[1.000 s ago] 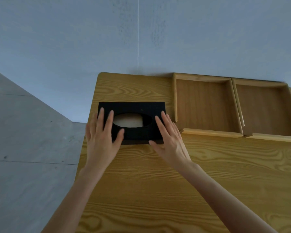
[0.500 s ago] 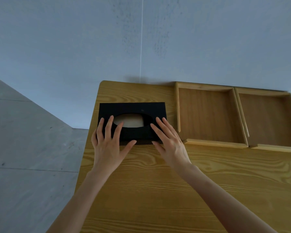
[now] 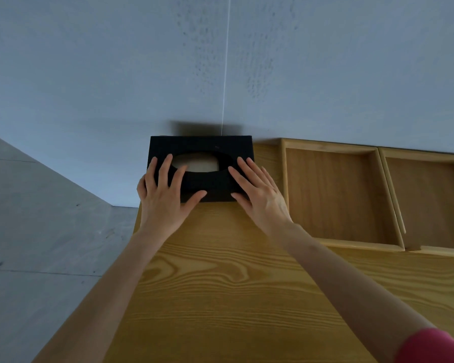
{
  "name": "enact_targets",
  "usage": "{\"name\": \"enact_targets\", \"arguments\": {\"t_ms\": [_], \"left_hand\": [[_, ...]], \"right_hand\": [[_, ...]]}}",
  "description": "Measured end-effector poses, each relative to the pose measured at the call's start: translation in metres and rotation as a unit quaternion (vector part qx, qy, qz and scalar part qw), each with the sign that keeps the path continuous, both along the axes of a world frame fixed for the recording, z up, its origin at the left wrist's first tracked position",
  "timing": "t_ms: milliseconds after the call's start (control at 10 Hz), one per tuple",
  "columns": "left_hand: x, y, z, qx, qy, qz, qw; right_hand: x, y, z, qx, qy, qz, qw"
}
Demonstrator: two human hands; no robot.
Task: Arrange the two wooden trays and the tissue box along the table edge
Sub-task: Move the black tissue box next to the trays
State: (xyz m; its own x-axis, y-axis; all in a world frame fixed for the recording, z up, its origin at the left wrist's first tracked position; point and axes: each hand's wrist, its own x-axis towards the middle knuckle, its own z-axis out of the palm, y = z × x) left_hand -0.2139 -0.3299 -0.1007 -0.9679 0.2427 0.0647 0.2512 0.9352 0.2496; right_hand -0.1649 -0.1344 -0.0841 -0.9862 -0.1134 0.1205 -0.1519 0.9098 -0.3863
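Table: light wood, far edge against the wall.
Wooden trays: two, touching side by side along the far edge, the left tray just beside the box and the right tray partly out of view.
Tissue box: black, oval opening, at the far left corner, back edge at the wall.
Left hand, right hand: flat, fingers spread, palms pressing the box top; no pinch.
Handling, as judged: push evenly with both palms so the box stays square, then close the gap to the left tray.
Change: a second ago the box sat nearer, bare table behind it; it has slid back to the wall.
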Motion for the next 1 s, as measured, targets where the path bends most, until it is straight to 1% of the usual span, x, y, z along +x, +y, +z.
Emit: {"name": "enact_targets", "arguments": {"t_ms": [200,400,600,700,800,900,1000], "left_hand": [[-0.032,0.001,-0.004,-0.005,0.003,-0.004,1.000],[-0.045,-0.005,-0.003,-0.022,0.002,-0.023,0.999],[-0.057,-0.010,0.002,-0.037,-0.046,-0.042,0.997],[-0.057,-0.008,0.006,-0.065,-0.084,-0.040,0.994],[-0.055,-0.005,0.012,-0.094,-0.092,-0.040,0.991],[-0.042,0.001,0.028,-0.109,-0.084,-0.040,0.990],[-0.033,0.007,0.040,-0.102,-0.078,-0.033,0.991]], "right_hand": [[-0.028,0.004,0.005,0.013,0.000,0.004,1.000],[-0.034,0.002,0.006,0.015,0.002,0.002,1.000],[-0.035,-0.003,0.010,0.019,-0.017,-0.005,1.000],[-0.038,-0.001,0.014,0.046,-0.052,0.009,0.998],[-0.039,0.004,0.017,0.067,-0.080,0.023,0.994],[-0.031,0.007,0.028,0.070,-0.107,0.015,0.992],[-0.023,0.014,0.037,0.079,-0.119,-0.001,0.990]]}}
